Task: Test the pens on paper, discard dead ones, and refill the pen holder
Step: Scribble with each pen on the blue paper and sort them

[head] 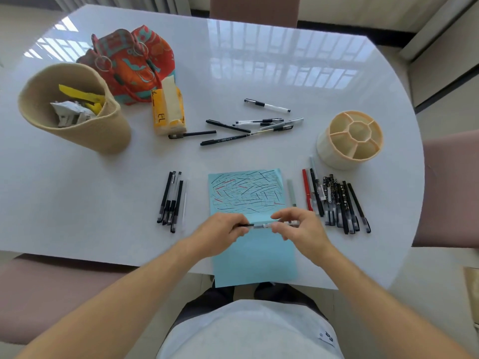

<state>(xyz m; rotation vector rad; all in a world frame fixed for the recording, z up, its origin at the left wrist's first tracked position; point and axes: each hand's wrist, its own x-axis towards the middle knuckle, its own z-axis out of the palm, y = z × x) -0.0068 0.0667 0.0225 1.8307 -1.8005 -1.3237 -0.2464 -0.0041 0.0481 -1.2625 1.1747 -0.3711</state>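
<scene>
Over the light blue paper (255, 257), whose upper half is covered in pen strokes, both hands hold one clear-barrelled pen (261, 225) level. My left hand (220, 234) grips its dark left end; my right hand (300, 229) pinches the right end. Several black pens (171, 200) lie left of the paper. A larger row of black and red pens (337, 203) lies to its right, with one grey pen (291, 193) at the paper's edge. More pens (248, 128) are scattered further back. The cream pen holder (350, 139) with empty compartments stands at the right.
A beige bin (77, 107) holding crumpled paper and yellow scraps stands at the left. Behind it sit a red patterned bag (134, 60) and a yellow tissue pack (168, 110). Pink chairs surround the white table (259, 60).
</scene>
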